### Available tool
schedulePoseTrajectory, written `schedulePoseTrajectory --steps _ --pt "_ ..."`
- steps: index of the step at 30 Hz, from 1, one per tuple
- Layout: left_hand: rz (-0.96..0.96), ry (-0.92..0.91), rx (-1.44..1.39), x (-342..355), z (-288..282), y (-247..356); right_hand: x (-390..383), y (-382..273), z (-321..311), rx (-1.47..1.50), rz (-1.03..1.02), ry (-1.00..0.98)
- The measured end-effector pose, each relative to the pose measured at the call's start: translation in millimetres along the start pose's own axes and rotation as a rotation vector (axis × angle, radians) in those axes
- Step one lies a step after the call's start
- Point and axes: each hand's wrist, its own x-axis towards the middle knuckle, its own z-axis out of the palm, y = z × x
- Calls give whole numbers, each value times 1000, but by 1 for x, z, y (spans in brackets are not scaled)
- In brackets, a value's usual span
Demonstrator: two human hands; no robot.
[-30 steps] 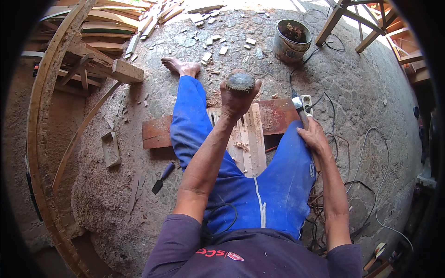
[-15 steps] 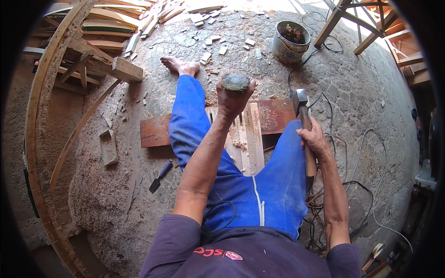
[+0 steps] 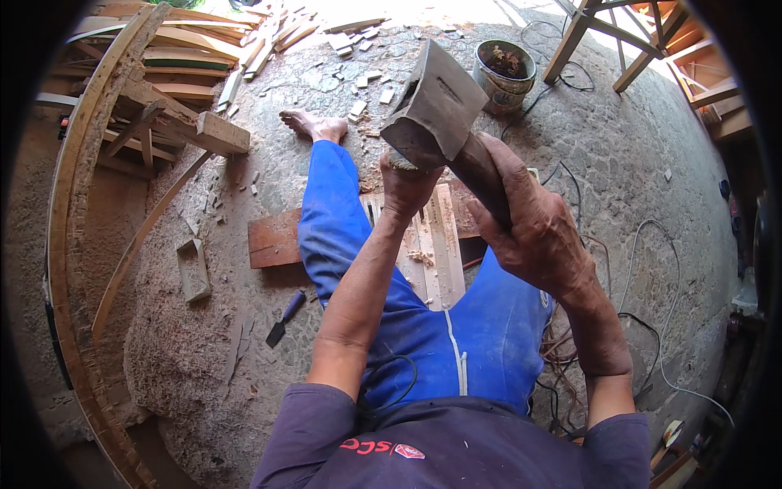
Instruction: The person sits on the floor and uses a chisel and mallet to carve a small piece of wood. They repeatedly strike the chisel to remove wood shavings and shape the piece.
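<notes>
My right hand (image 3: 542, 232) is raised and closed round the wooden handle of an axe (image 3: 446, 102). Its broad grey metal head hangs just above my left hand (image 3: 405, 189), blunt end downward. My left hand is wrapped round an upright chisel (image 3: 399, 161), seen end-on, with a frayed round handle top. The axe head covers most of that top, and the blade is hidden below my fist. Between my blue-trousered legs lies a pale wooden piece (image 3: 446, 281) with dark slots and shavings on it. It rests across a reddish-brown board (image 3: 274, 239).
A dark-bladed hand tool with a purple handle (image 3: 287, 316) and a small wooden frame (image 3: 194, 270) lie on the floor at left. Beyond my right hand stands a bucket (image 3: 505, 81). Cables (image 3: 652, 318) coil at right. A long curved timber (image 3: 69, 244) rises at far left.
My right hand has lifted the axe from beside my right thigh and brought it leftward over the chisel. My left hand keeps its hold in about the same place.
</notes>
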Motion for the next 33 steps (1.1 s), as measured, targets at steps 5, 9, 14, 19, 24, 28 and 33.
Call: schedulePoseTrajectory --steps 5,9,14,19,24,28,33 --pt "124 -106 295 -14 -1 -22 3 10 16 -307 168 -415" --pt "-79 -119 101 -35 9 -60 -6 13 26 -231 142 -356" --pt "6 -111 137 -25 1 -92 -6 17 36 -194 74 -248" --pt "148 140 154 9 21 -8 -2 14 16 -48 55 -78" --pt "-22 39 145 -2 1 -7 23 -24 -15 14 -60 126" --pt "-52 70 -92 -1 5 2 20 -13 -3 -244 163 -222" --pt "140 -30 255 -10 4 -6 -11 24 29 -203 176 -247"
